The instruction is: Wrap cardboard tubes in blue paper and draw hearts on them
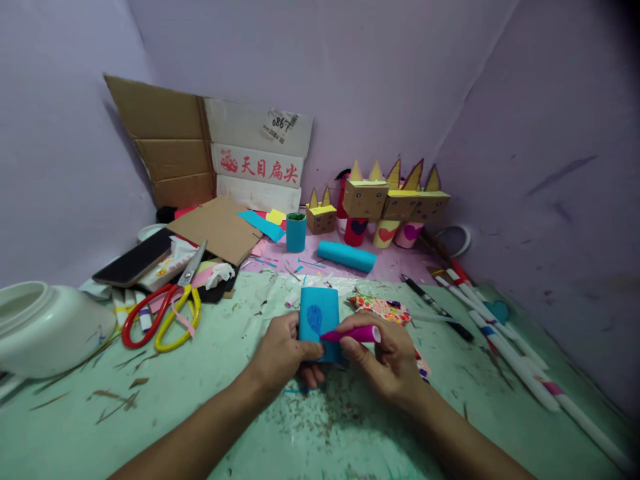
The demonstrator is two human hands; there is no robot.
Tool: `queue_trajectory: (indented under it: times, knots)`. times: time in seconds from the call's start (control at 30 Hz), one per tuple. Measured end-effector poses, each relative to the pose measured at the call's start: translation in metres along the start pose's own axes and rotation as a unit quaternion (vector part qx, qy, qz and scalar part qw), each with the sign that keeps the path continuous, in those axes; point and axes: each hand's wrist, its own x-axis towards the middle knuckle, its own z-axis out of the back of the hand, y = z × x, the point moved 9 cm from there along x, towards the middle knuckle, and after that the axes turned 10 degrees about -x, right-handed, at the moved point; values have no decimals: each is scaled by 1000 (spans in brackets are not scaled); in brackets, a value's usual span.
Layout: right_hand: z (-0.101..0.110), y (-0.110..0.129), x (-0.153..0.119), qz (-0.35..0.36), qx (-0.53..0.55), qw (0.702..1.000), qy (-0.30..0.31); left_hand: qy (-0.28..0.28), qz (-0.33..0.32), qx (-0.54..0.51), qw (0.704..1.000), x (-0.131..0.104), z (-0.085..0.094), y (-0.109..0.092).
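Note:
A blue paper-covered roll (325,303) is held upright over the table by my left hand (285,350), fingers wrapped round its left side and base. Its front bears a darker blue drawn shape like half a heart. My right hand (387,357) grips a magenta pen cap or marker (357,334), whose pointed end is at the roll's front, just beside the drawn shape. Behind the roll, another blue cylinder (296,233) stands upright and a longer blue roll (347,257) lies on its side.
Red-and-yellow scissors (187,293), a phone (133,257) and a white pot (55,330) are at left. Cardboard figures with pointed ears (366,200) stand at the back. White markers (515,353) and a black pen (437,307) lie at right.

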Motion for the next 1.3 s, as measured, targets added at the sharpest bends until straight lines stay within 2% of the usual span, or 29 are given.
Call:
queue_trajectory:
  times: [1.13,1.3]
  knots:
    - [1,-1,-2,-2,-8,1000,-13,2,-16,-7,1000,-2,1,0]
    - [9,-5,0,-18,-34,998,-57,10,-10,-1,1000,-3,-2,0]
